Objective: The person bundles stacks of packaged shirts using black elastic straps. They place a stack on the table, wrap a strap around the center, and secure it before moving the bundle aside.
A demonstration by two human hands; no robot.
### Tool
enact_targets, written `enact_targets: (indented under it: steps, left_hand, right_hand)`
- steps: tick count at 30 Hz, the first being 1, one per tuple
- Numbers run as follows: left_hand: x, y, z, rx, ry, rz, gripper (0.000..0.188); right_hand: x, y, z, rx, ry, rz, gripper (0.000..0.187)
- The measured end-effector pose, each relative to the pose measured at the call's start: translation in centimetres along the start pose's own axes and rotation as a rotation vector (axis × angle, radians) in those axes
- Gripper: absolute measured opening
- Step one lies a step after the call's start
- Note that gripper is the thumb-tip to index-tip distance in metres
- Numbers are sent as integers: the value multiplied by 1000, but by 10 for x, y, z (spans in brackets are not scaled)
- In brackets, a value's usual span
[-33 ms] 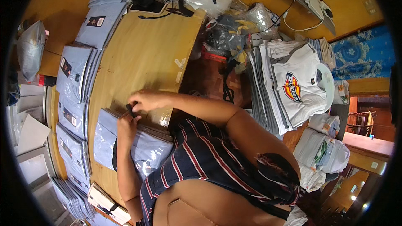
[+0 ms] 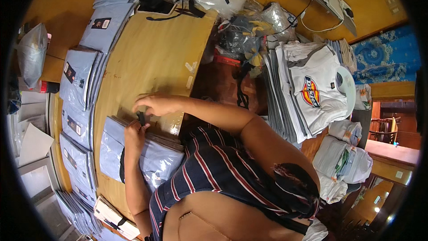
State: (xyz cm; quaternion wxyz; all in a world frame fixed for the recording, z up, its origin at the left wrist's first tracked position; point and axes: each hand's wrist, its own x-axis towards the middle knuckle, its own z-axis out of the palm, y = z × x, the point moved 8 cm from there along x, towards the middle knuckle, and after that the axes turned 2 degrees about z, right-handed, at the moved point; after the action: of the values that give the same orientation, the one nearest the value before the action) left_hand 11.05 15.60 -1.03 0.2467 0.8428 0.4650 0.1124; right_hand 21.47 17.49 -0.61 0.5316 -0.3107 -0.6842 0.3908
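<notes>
My left hand (image 2: 135, 131) pinches a small black strip (image 2: 141, 117) at the top edge of a stack of light-blue folded garments (image 2: 161, 160) in clear plastic. Its forearm crosses over that stack. Close beyond the strip hovers my right hand (image 2: 155, 105), fingers curved and apart, holding nothing I can see. A black band (image 2: 121, 165) shows on the stack beside my left forearm; whether it joins the pinched strip is hidden.
Wrapped light-blue garments (image 2: 80, 78) line the left side of the wooden table (image 2: 151, 49). At the far end lie a phone (image 2: 157, 7) and loose black strips (image 2: 191, 0). White printed T-shirts (image 2: 316, 85) are piled on the right. A bundle of pale garments (image 2: 115, 216) sits near the lower left.
My right hand's fingers have come off the black strip and spread apart, moving slightly away. My left hand keeps its pinch in nearly the same place.
</notes>
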Motion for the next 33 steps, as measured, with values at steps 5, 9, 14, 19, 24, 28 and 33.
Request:
enact_targets:
  steps: [5, 9, 14, 19, 24, 28, 33]
  left_hand:
    - [1, 7, -7, -182, 3, 61, 1]
    - [-10, -30, -8, -597, 33, -308, 5]
    - [-12, -38, -9, -869, -48, -437, 6]
    - [-11, 33, -33, 97, -104, 284, 20]
    - [-27, 71, -23, 665, -83, 686, 7]
    - [-39, 65, -32, 700, -34, 689, 9]
    - [-49, 56, -54, 528, 238, 555, 12]
  right_hand:
    - [-15, 35, 27, -100, -389, 381, 18]
    - [-21, 35, 17, -199, -333, 284, 16]
    - [-45, -21, 47, -78, -407, 115, 14]
    - [-27, 34, 43, 111, -447, 607, 13]
    - [-1, 33, 75, 344, -514, 197, 37]
    - [3, 33, 85, 242, -574, 324, 31]
    - [17, -23, 66, -344, -350, -247, 7]
